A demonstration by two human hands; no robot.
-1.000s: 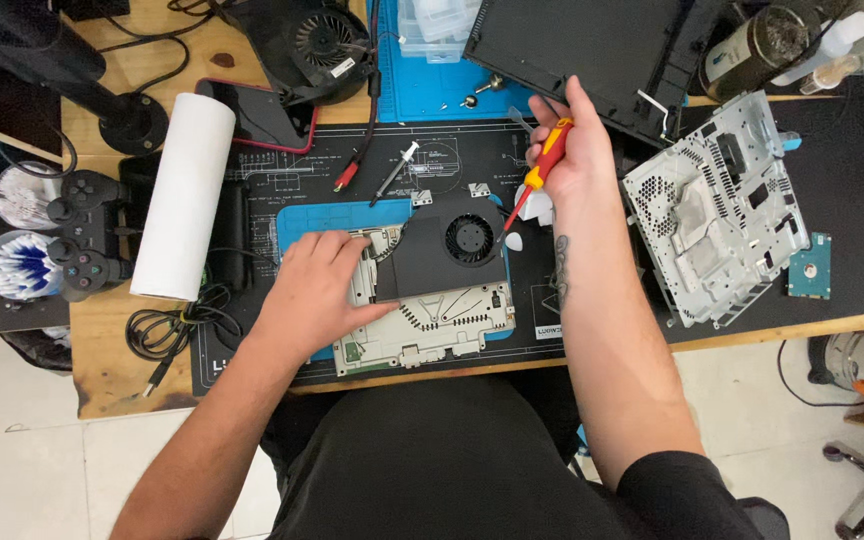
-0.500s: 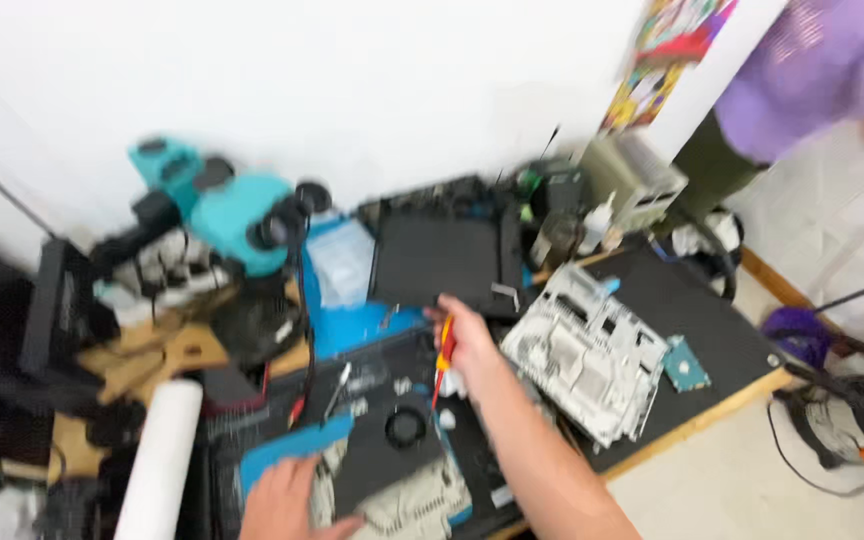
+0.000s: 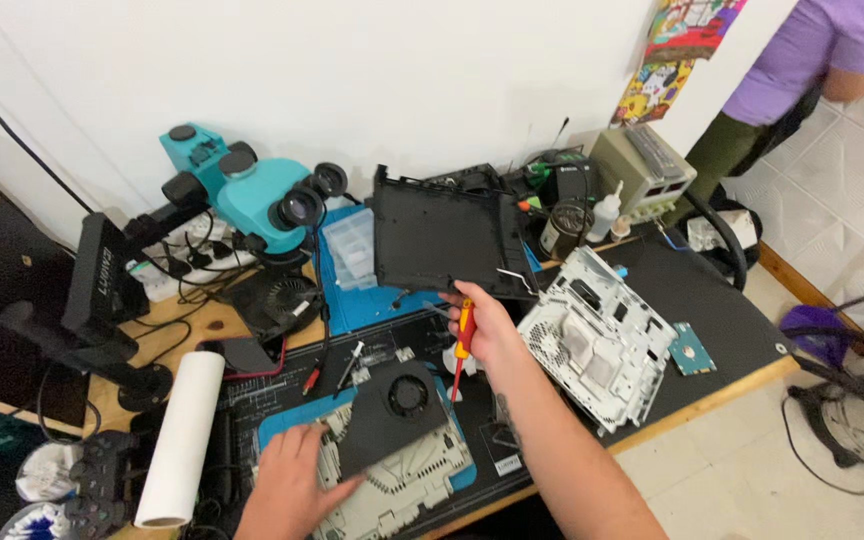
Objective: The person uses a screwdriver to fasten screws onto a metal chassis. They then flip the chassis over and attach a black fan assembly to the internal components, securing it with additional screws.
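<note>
My left hand [image 3: 292, 482] rests flat on an opened console chassis [image 3: 397, 480] at the bench's near edge, fingers spread against its black fan module [image 3: 397, 405]. My right hand [image 3: 487, 330] grips a red and yellow screwdriver [image 3: 462, 345], tip pointing down just right of the fan. A silver metal shield plate [image 3: 597, 335] lies to the right of that hand. A black console cover [image 3: 442, 235] leans behind it.
A teal microscope [image 3: 252, 195] and a black fan [image 3: 277, 300] stand at the back left. A white paper roll [image 3: 180, 435] and a gamepad [image 3: 97, 475] lie at left. A small drive [image 3: 694, 350] sits right. A person in purple [image 3: 802, 60] stands far right.
The view has tilted up from a top-down look to take in the wall and a person. My right hand with the screwdriver stays near the fan; my left stays on the chassis.
</note>
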